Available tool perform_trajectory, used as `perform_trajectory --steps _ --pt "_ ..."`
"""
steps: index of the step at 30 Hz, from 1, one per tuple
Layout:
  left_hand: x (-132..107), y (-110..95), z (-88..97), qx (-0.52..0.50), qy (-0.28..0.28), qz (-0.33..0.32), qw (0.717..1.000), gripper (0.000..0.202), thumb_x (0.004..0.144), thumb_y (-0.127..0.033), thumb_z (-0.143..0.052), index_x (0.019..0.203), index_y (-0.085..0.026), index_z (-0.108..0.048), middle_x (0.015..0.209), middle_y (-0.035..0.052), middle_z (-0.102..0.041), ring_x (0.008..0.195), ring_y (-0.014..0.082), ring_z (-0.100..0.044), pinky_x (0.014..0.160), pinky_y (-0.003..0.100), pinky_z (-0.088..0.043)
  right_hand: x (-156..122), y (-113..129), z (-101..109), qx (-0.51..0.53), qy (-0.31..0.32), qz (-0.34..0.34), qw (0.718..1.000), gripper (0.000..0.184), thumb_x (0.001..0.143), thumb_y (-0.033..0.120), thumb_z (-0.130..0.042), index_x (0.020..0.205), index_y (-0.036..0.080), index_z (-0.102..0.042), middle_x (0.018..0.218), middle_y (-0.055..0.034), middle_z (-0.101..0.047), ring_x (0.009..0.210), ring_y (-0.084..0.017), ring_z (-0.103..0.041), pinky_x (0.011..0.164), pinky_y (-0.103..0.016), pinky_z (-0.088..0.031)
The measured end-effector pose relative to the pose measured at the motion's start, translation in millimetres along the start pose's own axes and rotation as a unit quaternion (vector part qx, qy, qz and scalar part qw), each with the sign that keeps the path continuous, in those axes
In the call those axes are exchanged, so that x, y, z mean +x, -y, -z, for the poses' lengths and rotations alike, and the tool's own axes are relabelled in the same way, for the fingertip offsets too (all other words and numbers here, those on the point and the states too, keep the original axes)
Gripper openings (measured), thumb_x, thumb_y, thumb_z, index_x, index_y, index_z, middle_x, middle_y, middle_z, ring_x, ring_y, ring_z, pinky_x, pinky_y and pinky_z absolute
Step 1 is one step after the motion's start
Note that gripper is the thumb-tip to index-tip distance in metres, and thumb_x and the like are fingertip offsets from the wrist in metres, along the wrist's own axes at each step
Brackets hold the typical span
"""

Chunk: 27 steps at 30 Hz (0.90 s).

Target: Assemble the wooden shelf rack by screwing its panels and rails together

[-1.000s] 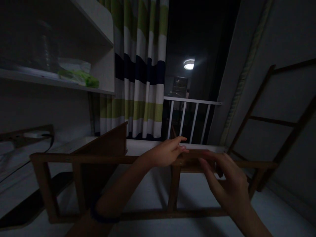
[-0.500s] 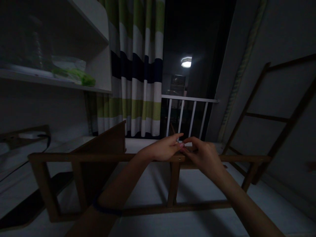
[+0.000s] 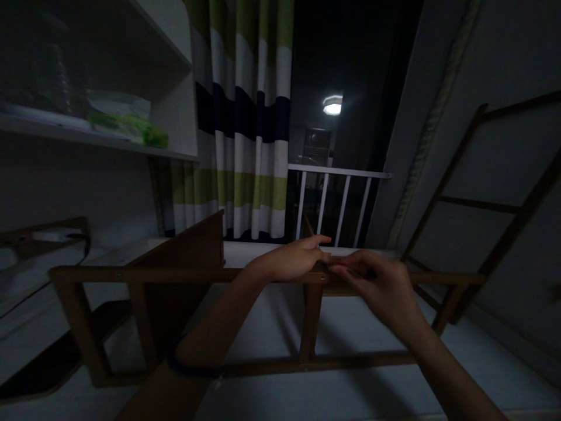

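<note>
Head view: where's the wooden frame (image 3: 310, 321)?
On the pale surface (image 3: 272, 400), left hand (image 3: 294, 260) and right hand (image 3: 388, 286) at its upper rail (image 3: 184, 275); from here I can't tell whether either grip is clamped. Striped curtain (image 3: 243, 128) behind

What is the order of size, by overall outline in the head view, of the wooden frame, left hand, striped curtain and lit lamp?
1. Wooden frame
2. Striped curtain
3. Left hand
4. Lit lamp
</note>
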<state>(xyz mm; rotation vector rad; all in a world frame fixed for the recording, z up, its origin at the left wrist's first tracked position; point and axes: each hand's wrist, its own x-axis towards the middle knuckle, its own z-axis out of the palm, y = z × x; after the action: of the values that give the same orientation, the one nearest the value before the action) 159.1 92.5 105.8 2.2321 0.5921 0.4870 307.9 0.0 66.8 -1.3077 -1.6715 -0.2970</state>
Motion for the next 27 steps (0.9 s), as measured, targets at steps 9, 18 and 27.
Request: perform_trajectory --steps 9,18,27 --pt "1 0 -0.4 -0.021 0.055 -0.036 0.998 0.024 0.083 -0.015 -0.038 0.102 -0.013 -0.052 0.108 0.0079 -0.061 0.101 0.0155 -0.055 0.088 0.028 -0.040 -32 11 -15 -0.173 -0.036 0.116 0.977 0.024 0.083 0.036 -0.052 0.070 0.018 -0.062 0.057 0.0011 -0.061 0.047 -0.011 -0.054 0.049 -0.022 -0.036" --pt "16 3 15.0 0.154 0.141 -0.138 0.968 0.040 0.071 0.004 -0.043 0.099 -0.017 -0.061 0.099 0.0009 -0.066 0.092 0.0141 -0.059 0.080 0.025 -0.044 -26 22 -21 -0.215 -0.041 0.093 0.971 0.027 0.084 0.036 -0.049 0.070 0.017 -0.063 0.055 -0.0003 -0.060 0.049 -0.015 -0.057 0.049 -0.023 -0.033" --pt "21 6 24.1 0.247 0.137 -0.232 0.931 0.033 0.070 0.002 -0.051 0.093 -0.016 -0.065 0.108 0.0044 -0.063 0.097 0.0157 -0.057 0.082 0.022 -0.043 -27 14 -31 -0.189 -0.056 0.097 0.976 0.025 0.086 0.036 -0.047 0.072 0.019 -0.058 0.060 0.0012 -0.061 0.053 -0.013 -0.057 0.051 -0.023 -0.033"
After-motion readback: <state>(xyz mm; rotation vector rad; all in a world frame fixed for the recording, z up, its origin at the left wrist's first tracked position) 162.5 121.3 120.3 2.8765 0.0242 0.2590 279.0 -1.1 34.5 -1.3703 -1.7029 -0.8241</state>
